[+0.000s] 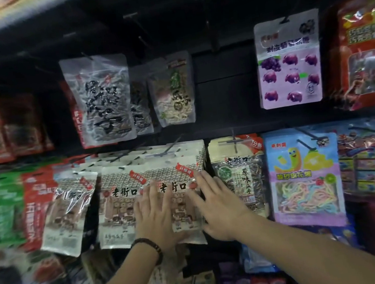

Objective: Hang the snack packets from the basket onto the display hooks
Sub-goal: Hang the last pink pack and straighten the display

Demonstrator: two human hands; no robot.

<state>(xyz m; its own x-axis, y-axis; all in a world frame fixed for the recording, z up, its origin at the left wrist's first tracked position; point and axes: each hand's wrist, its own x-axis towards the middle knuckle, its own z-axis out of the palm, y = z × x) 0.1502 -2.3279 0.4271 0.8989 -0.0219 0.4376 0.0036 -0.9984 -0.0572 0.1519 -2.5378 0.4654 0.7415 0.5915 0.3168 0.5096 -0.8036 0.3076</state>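
Cream paper-look snack packets [121,205] with red corner badges and black lettering: several stacks, hung in the middle of the rack's lower row on dark wire hooks [173,146]. One more of the same hangs tilted just to their left.

Left hand [155,215]: laid flat on the front packet of the middle stack, fingers straight and spread, grip closed round nothing. Dark bead bracelet [147,244] on its wrist.

Right hand [219,209]: fingers straight, resting along the right edge of the same front packet, thumb near its lower right corner; grip likewise holds nothing.

Dark seed packet [240,177]: lower row, just right of the cream stacks, beside the right hand.

Blue and lilac sweet packet [305,178], yellow cartoon figure on it: lower row, further right.

Clear packet with large black characters [102,100]: upper row, left of centre, hanging tilted.

Small packet of pale seeds [172,91]: upper row, just right of it.

Lilac packet printed with purple sweets [289,61]: upper row, right of centre, well apart from the seed packets.

Red packets [367,46]: upper right corner of the rack, blurred.

Red and green packets [23,206]: left edge of the lower row, too blurred to read.
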